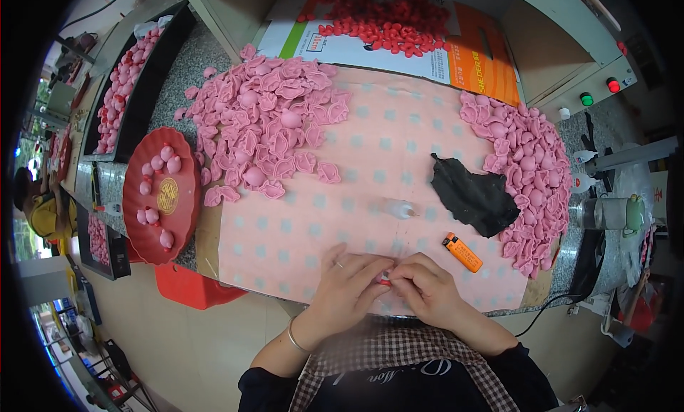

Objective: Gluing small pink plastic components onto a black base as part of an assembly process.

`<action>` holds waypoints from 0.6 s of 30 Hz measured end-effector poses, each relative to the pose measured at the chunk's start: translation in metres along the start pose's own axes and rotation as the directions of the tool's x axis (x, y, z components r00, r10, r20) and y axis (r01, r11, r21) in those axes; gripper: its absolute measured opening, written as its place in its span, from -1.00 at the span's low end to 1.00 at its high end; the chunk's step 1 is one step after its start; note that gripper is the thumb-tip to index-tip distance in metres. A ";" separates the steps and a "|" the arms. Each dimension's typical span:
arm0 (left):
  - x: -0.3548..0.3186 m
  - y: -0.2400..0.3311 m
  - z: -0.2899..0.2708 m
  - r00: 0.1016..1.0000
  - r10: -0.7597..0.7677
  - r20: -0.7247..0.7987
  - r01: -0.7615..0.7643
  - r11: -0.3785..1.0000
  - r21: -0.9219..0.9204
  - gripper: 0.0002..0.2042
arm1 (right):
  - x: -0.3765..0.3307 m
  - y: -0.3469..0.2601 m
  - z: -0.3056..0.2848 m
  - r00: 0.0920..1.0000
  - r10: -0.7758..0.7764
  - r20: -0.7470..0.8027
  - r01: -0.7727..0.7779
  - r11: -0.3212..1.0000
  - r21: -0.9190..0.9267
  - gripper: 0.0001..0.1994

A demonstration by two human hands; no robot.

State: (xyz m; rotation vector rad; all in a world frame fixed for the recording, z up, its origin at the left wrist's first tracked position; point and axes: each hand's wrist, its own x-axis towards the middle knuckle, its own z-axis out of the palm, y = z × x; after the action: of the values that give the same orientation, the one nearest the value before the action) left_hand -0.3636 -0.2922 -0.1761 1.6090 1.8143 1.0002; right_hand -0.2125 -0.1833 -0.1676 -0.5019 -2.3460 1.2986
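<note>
Close to the table's near edge, my left hand (349, 280) and my right hand (427, 291) meet with bent fingers. Between their fingertips they pinch a small red piece (385, 279) with a pale part on it. Most of that piece is covered by the fingers, so its exact kind does not show. Beyond the hands a small translucent bottle (400, 209) lies on its side on the pink checked cloth (306, 230). An orange lighter (463, 253) lies to the right of my right hand. Past the lighter is a crumpled black cloth (474, 197).
Heaps of pink cup-shaped pieces lie left (263, 120) and right (531, 162). Red pieces (388, 38) cover cardboard under a shelf. A red scalloped plate (142, 219) and a black tray (139, 123) hold round pink pieces. A red stool (189, 289) stands below. Another person (43, 212) is far left.
</note>
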 end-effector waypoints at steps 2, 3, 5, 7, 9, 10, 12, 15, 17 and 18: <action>-0.001 -0.001 0.002 1.000 -0.016 -0.001 0.016 1.000 -0.001 -0.67 | 0.001 -0.002 -0.003 0.999 0.033 0.033 -0.033 0.999 -0.002 -0.89; -0.001 -0.001 0.004 1.000 0.000 -0.005 0.001 1.000 0.028 -0.68 | 0.001 -0.002 -0.005 0.996 0.067 0.064 -0.067 0.998 -0.010 -0.90; -0.002 -0.001 0.007 1.000 0.016 -0.008 -0.016 0.998 0.056 -0.69 | -0.005 0.001 -0.009 0.993 0.077 0.091 -0.076 0.997 -0.016 -0.90; -0.004 -0.003 0.006 1.000 -0.011 -0.011 0.012 0.999 0.032 -0.68 | -0.011 0.004 -0.010 0.989 0.088 0.116 -0.085 0.996 -0.025 -0.90; -0.003 -0.003 0.005 1.000 -0.005 -0.008 0.005 1.000 0.027 -0.68 | -0.015 0.011 -0.007 0.949 0.307 0.074 -0.316 0.914 0.256 -0.90; -0.001 -0.002 0.004 1.000 0.001 -0.006 -0.001 1.000 0.023 -0.68 | -0.012 0.009 -0.006 0.948 0.309 0.072 -0.317 0.914 0.255 -0.90; 0.002 -0.003 0.004 1.000 -0.002 -0.005 0.002 1.000 0.017 -0.68 | -0.003 0.002 -0.004 0.984 0.177 0.035 -0.180 0.976 0.124 -0.92; 0.003 -0.002 0.005 1.000 0.002 0.000 -0.002 1.000 0.028 -0.69 | 0.001 0.001 -0.004 0.999 -0.003 0.048 0.006 0.998 -0.061 -0.91; 0.000 -0.004 0.007 1.000 0.009 0.005 -0.009 0.999 0.047 -0.69 | -0.003 0.004 -0.008 0.997 0.015 0.076 -0.011 0.998 -0.059 -0.91; -0.003 -0.006 0.008 1.000 -0.005 -0.002 0.005 1.000 0.030 -0.68 | -0.006 0.005 -0.010 0.994 0.035 0.103 -0.029 0.998 -0.060 -0.90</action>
State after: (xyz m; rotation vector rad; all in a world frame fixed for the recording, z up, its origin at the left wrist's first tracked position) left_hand -0.3608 -0.2940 -0.1863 1.6212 1.8420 0.9776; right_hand -0.2021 -0.1766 -0.1687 -0.5027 -2.4770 1.3025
